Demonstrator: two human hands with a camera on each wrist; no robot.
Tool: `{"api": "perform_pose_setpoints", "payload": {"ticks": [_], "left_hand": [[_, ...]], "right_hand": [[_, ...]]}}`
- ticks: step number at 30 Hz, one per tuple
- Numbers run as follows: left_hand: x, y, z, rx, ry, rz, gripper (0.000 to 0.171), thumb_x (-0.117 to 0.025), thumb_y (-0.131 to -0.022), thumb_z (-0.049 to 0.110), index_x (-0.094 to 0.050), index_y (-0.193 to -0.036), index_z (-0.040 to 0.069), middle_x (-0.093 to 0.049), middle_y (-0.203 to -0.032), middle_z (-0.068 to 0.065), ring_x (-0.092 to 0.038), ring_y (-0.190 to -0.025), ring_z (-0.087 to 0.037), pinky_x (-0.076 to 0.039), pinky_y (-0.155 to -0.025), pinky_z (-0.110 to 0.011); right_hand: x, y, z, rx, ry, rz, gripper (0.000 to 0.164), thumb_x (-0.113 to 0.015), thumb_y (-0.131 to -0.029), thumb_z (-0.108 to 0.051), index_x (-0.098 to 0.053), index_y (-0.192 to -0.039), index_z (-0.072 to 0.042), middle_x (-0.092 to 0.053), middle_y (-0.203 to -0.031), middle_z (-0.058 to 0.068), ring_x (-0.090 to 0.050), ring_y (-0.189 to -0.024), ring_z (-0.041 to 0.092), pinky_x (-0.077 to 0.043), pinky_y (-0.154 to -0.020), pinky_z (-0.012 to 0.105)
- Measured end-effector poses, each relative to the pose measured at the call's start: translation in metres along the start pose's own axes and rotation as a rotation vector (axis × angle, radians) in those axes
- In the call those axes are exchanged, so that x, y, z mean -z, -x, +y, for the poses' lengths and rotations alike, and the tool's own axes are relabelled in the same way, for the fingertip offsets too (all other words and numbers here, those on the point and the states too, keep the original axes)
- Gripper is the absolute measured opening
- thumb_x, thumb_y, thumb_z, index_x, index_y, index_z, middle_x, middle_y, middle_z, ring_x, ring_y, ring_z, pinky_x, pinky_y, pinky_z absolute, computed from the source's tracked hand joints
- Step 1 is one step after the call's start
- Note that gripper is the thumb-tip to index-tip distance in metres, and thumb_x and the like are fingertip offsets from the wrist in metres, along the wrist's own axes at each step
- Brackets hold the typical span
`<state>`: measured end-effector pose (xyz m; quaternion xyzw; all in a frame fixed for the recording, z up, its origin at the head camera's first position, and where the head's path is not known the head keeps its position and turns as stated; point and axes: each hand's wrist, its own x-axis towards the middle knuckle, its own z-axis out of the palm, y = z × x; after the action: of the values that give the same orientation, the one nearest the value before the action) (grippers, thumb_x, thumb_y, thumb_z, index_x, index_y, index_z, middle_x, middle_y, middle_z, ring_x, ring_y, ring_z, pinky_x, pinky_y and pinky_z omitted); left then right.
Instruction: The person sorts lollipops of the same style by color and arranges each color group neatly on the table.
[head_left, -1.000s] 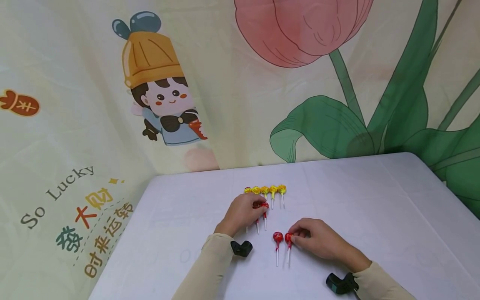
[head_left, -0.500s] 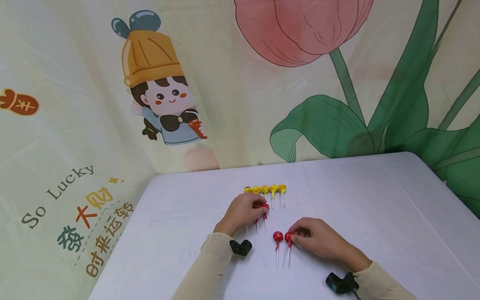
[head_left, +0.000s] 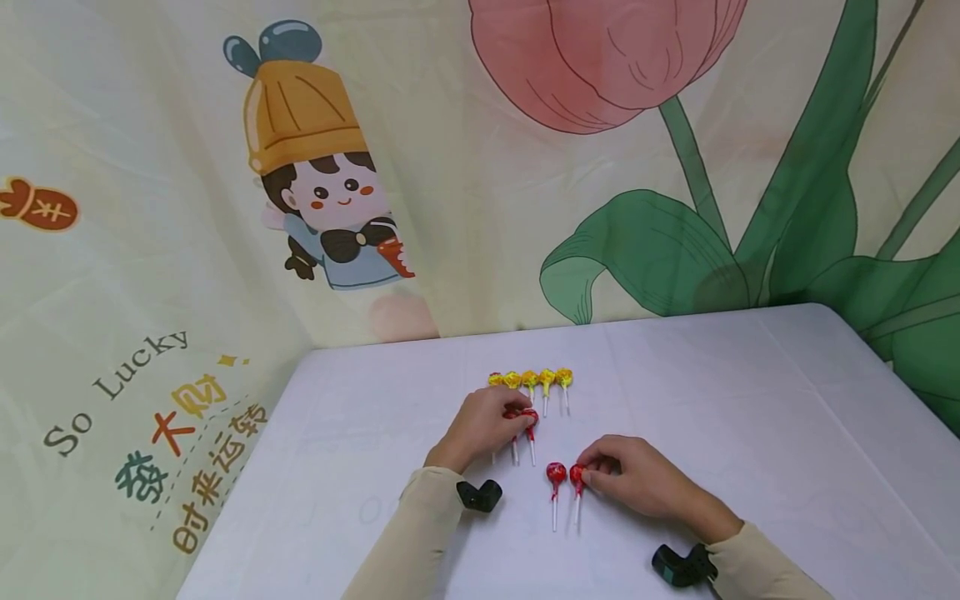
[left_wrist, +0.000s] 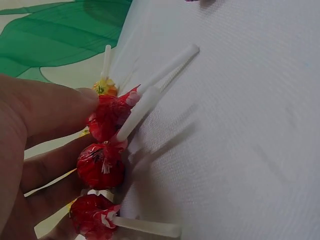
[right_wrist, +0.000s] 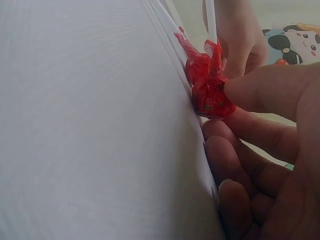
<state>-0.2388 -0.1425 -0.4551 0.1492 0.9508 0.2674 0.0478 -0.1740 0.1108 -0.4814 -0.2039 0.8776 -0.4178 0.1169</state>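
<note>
My left hand (head_left: 480, 427) pinches a red-wrapped lollipop (head_left: 530, 419) between thumb and fingers at the right end of a short red row. Two more red lollipops, a middle one (left_wrist: 101, 166) and an end one (left_wrist: 94, 216), lie beside it in the left wrist view, partly covered by the hand in the head view. Nearer the person, my right hand (head_left: 637, 477) holds another red lollipop (head_left: 577, 477) by its head, thumb on the wrapper (right_wrist: 212, 97). Just left of that one, apart from it, lies a red lollipop (head_left: 555, 474) with its stick towards the person.
Behind the left hand runs a row of several yellow lollipops (head_left: 547, 378), sticks towards the person. All lie on a white-covered table (head_left: 750, 417). A printed cloth (head_left: 465, 208) hangs along its far edge.
The lollipop in my left hand has shifted slightly towards the person, and the left wrist has drawn back a touch. My right hand keeps its place on its lollipop.
</note>
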Motion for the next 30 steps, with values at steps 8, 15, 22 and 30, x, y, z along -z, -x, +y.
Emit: {"api": "perform_pose_setpoints", "payload": {"ticks": [8, 15, 22, 30], "left_hand": [[0.003, 0.005, -0.002, -0.028, 0.063, 0.05, 0.021, -0.07, -0.095, 0.031, -0.077, -0.112, 0.02, -0.066, -0.1, 0.011, -0.058, -0.089, -0.012, -0.052, -0.077, -0.028], [0.006, 0.012, -0.002, -0.117, -0.002, 0.15, 0.02, -0.067, -0.096, 0.026, -0.077, -0.11, 0.016, -0.07, -0.106, 0.004, -0.063, -0.091, -0.013, -0.054, -0.084, -0.031], [0.009, 0.028, 0.002, -0.125, 0.023, 0.222, 0.021, -0.065, -0.097, 0.025, -0.077, -0.111, 0.015, -0.07, -0.107, 0.006, -0.062, -0.104, -0.014, -0.052, -0.093, -0.036], [0.003, 0.046, 0.006, -0.167, 0.076, 0.271, 0.018, -0.067, -0.097, 0.026, -0.077, -0.109, 0.017, -0.069, -0.101, 0.011, -0.06, -0.091, -0.01, -0.053, -0.079, -0.03]], "right_hand": [[0.0, 0.0, 0.002, 0.024, -0.01, -0.019, 0.015, -0.074, -0.092, -0.025, -0.071, -0.106, -0.02, -0.063, -0.092, -0.012, -0.058, -0.084, 0.013, -0.051, -0.074, 0.025], [0.0, 0.0, 0.003, 0.038, 0.009, -0.021, 0.022, -0.074, -0.092, -0.027, -0.073, -0.112, -0.018, -0.062, -0.093, -0.013, -0.057, -0.085, 0.012, -0.051, -0.074, 0.025], [0.002, 0.001, 0.002, 0.065, 0.025, -0.027, 0.024, -0.072, -0.093, -0.027, -0.074, -0.115, -0.018, -0.062, -0.094, -0.015, -0.057, -0.085, 0.01, -0.051, -0.074, 0.025], [0.003, 0.001, 0.001, 0.06, 0.027, -0.019, 0.018, -0.074, -0.092, -0.026, -0.074, -0.11, -0.022, -0.061, -0.091, -0.014, -0.057, -0.083, 0.01, -0.05, -0.073, 0.025]]}}
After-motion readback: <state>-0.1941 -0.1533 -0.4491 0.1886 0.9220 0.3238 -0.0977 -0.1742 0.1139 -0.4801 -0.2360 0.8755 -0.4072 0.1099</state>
